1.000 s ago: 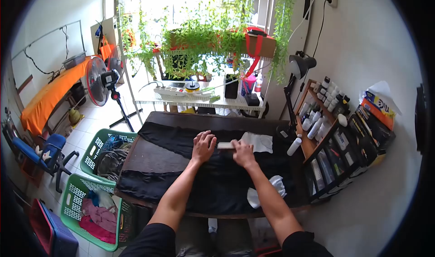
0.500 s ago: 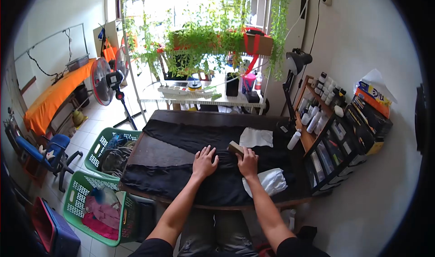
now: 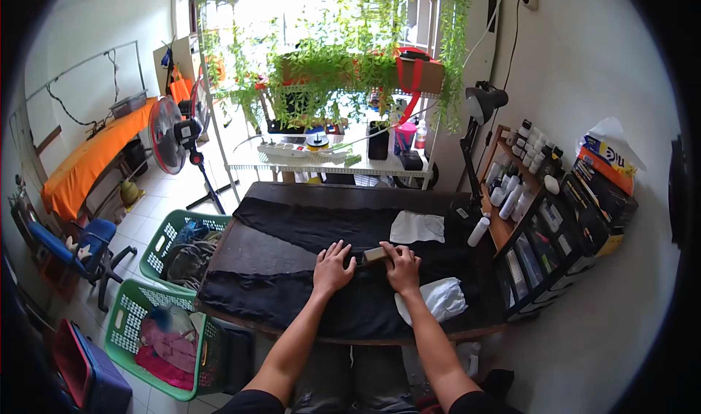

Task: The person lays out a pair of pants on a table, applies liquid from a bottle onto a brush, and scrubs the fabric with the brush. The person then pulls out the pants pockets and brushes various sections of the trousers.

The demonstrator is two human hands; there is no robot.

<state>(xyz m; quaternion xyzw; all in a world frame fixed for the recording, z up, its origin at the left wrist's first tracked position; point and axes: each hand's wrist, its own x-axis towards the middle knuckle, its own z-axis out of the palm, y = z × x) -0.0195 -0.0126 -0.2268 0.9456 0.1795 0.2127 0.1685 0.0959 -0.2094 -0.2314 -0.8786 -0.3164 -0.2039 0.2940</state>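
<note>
Black trousers (image 3: 292,303) lie spread over the dark table (image 3: 255,250). My left hand (image 3: 334,269) rests on the black cloth with its fingers spread and nothing in them. In my right hand (image 3: 401,268) is a small brown block, perhaps a brush (image 3: 375,255), low over the cloth and just right of my left fingers. One white cloth (image 3: 418,227) lies flat beyond my right hand. A second, crumpled white cloth (image 3: 442,300) lies beside my right wrist.
A white bottle (image 3: 479,231) and a black desk lamp (image 3: 483,106) stand at the table's right, by a drawer unit (image 3: 544,246). Green baskets (image 3: 120,341) of clothes are at the left. A white shelf (image 3: 328,163) stands behind, with a fan (image 3: 171,133) to its left.
Since the earliest frame, both hands have come nearer the front edge, with the block still in my right hand. The view has shifted slightly. My left hand has flattened onto the cloth.
</note>
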